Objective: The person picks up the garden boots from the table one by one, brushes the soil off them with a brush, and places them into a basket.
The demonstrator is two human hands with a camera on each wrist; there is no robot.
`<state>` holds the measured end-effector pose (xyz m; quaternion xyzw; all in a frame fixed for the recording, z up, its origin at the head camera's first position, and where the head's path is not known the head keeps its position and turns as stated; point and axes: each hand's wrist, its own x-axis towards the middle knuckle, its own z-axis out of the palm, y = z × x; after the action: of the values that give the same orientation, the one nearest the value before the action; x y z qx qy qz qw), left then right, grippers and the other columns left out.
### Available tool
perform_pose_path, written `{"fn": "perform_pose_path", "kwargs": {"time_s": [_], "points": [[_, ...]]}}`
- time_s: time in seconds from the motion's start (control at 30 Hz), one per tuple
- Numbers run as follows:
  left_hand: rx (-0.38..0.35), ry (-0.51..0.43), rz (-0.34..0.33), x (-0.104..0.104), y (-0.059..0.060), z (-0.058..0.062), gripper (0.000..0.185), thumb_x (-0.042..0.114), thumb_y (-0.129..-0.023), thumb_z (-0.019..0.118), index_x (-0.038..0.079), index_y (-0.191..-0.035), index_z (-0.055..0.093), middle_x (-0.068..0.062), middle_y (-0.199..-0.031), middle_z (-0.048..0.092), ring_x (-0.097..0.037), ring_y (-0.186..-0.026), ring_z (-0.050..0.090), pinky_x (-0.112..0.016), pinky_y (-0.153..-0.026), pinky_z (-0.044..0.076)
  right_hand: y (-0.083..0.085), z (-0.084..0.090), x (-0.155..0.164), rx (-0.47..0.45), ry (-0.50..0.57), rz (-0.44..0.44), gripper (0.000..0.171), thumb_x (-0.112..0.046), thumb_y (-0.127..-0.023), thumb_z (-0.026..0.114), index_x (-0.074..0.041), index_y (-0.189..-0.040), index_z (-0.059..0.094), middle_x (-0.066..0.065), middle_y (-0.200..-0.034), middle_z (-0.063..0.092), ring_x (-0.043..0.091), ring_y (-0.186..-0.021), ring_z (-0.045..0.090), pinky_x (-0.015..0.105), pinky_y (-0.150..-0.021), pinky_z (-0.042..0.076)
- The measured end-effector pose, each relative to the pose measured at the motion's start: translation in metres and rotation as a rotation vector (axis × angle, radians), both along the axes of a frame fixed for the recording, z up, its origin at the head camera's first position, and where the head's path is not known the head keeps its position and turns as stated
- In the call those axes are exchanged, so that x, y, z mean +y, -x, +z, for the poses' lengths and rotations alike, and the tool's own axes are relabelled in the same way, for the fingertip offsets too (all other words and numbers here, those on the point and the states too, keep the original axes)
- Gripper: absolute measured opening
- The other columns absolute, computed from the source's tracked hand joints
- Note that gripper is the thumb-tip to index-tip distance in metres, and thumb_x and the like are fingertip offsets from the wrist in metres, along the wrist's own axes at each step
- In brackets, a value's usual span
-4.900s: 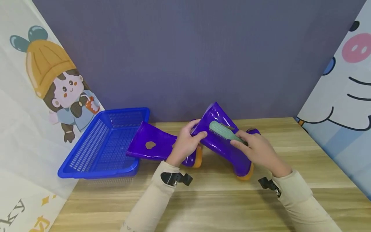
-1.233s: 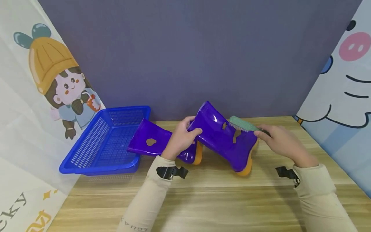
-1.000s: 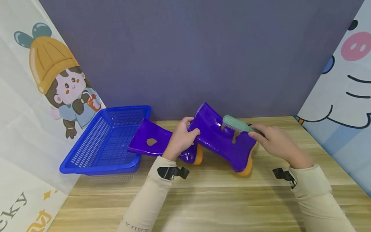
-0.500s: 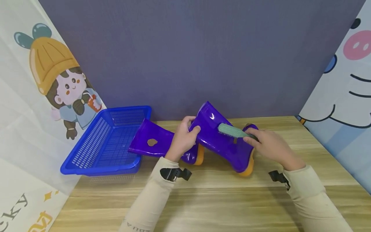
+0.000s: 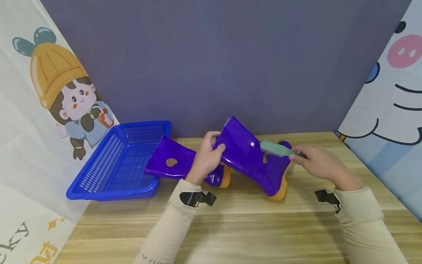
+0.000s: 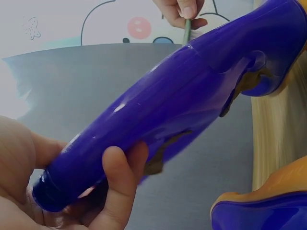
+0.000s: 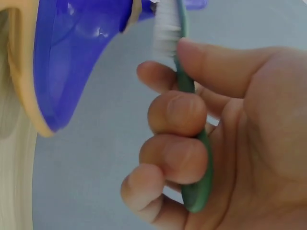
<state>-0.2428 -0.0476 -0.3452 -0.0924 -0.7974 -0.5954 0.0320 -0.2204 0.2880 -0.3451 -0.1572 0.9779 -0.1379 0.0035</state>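
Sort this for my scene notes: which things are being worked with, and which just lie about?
In use: left hand gripping the raised purple boot; right hand holding the green brush.
Lying about: second purple boot, blue basket, wooden table.

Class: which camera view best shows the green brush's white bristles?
The right wrist view: the green brush fills the frame, its white bristles close up in the right hand. The head view shows its back only; the left wrist view shows just a thin sliver.
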Motion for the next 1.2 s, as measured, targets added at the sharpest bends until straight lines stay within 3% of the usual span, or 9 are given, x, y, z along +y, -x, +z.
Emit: {"fn": "perform_pose_path", "kwargs": {"time_s": [0.1, 0.27, 0.47, 0.63, 0.73, 0.87, 0.97, 1.07, 1.2], "points": [[-0.004, -0.006, 0.000, -0.002, 0.000, 0.000, 0.044, 0.007, -0.100, 0.056, 0.007, -0.143, 0.047, -0.022, -0.106, 0.071, -0.017, -0.056, 0.063, -0.058, -0.064, 0.060, 0.001, 0.000, 0.005, -0.007, -0.032, -0.004, 0.048, -0.035, -0.107, 0.051, 0.003, -0.135, 0.060, 0.026, -0.123, 0.069, 0.047, -0.109, 0.066, 0.061, -0.088, 0.053], [-0.015, -0.007, -0.014, -0.003, 0.000, 0.000, 0.044, 0.007, -0.100, 0.056, 0.007, -0.143, 0.047, -0.022, -0.111, 0.071, -0.018, -0.059, 0.065, -0.057, -0.064, 0.061, 0.002, 0.001, 0.013, -0.005, -0.041, 0.009, 0.031, -0.030, -0.106, 0.054, -0.005, -0.117, 0.067, 0.007, -0.097, 0.072, 0.024, -0.083, 0.066, 0.045, -0.072, 0.052], [-0.031, -0.020, -0.035, -0.001, -0.002, 0.003, 0.044, 0.008, -0.100, 0.058, 0.008, -0.143, 0.047, -0.021, -0.118, 0.071, -0.018, -0.062, 0.067, -0.055, -0.064, 0.061, -0.001, 0.006, 0.023, 0.008, -0.028, -0.026, 0.045, -0.032, -0.108, 0.050, 0.004, -0.131, 0.062, 0.025, -0.118, 0.071, 0.046, -0.107, 0.067, 0.059, -0.084, 0.053], [-0.030, 0.004, -0.040, 0.001, -0.004, 0.005, 0.046, 0.008, -0.099, 0.059, 0.008, -0.143, 0.046, -0.022, -0.117, 0.071, -0.018, -0.060, 0.066, -0.054, -0.065, 0.061, -0.002, 0.011, 0.027, 0.051, 0.009, -0.052, 0.049, -0.033, -0.109, 0.047, 0.007, -0.135, 0.059, 0.032, -0.126, 0.066, 0.053, -0.115, 0.062, 0.065, -0.091, 0.051], [-0.038, 0.012, -0.041, 0.001, -0.004, 0.006, 0.048, 0.010, -0.099, 0.060, 0.007, -0.144, 0.045, -0.022, -0.116, 0.071, -0.019, -0.059, 0.066, -0.054, -0.066, 0.062, -0.003, 0.012, 0.023, 0.093, 0.023, -0.050, 0.047, -0.032, -0.108, 0.048, 0.005, -0.134, 0.060, 0.030, -0.122, 0.069, 0.050, -0.110, 0.065, 0.063, -0.089, 0.052], [-0.063, -0.007, -0.043, 0.001, -0.003, 0.006, 0.052, 0.012, -0.097, 0.063, 0.004, -0.145, 0.044, -0.021, -0.112, 0.071, -0.019, -0.059, 0.067, -0.054, -0.069, 0.062, -0.002, 0.010, 0.014, 0.125, 0.065, 0.010, 0.035, -0.029, -0.107, 0.053, -0.002, -0.124, 0.067, 0.017, -0.110, 0.075, 0.034, -0.097, 0.070, 0.053, -0.081, 0.054], [-0.077, -0.038, -0.050, 0.000, -0.001, 0.005, 0.055, 0.010, -0.095, 0.064, 0.000, -0.146, 0.044, -0.022, -0.110, 0.071, -0.017, -0.059, 0.066, -0.055, -0.070, 0.062, -0.003, 0.008, 0.008, 0.064, 0.129, 0.063, 0.032, -0.029, -0.106, 0.055, -0.005, -0.124, 0.068, 0.013, -0.115, 0.074, 0.030, -0.102, 0.069, 0.049, -0.082, 0.055], [-0.088, -0.064, -0.060, -0.001, 0.000, 0.004, 0.056, 0.008, -0.095, 0.063, -0.002, -0.146, 0.045, -0.023, -0.111, 0.070, -0.016, -0.060, 0.066, -0.052, -0.069, 0.062, -0.003, 0.005, 0.004, -0.042, 0.205, 0.130, 0.021, -0.026, -0.105, 0.057, -0.011, -0.113, 0.069, 0.005, -0.100, 0.071, 0.020, -0.090, 0.066, 0.037, -0.073, 0.053], [-0.095, -0.058, -0.058, -0.002, 0.003, 0.004, 0.053, 0.007, -0.096, 0.061, -0.001, -0.146, 0.046, -0.023, -0.119, 0.069, -0.018, -0.066, 0.068, -0.048, -0.068, 0.063, -0.001, -0.001, 0.002, -0.148, 0.278, 0.260, 0.009, -0.017, -0.102, 0.062, -0.021, -0.095, 0.066, -0.006, -0.080, 0.054, 0.005, -0.072, 0.048, 0.025, -0.062, 0.040]]}}
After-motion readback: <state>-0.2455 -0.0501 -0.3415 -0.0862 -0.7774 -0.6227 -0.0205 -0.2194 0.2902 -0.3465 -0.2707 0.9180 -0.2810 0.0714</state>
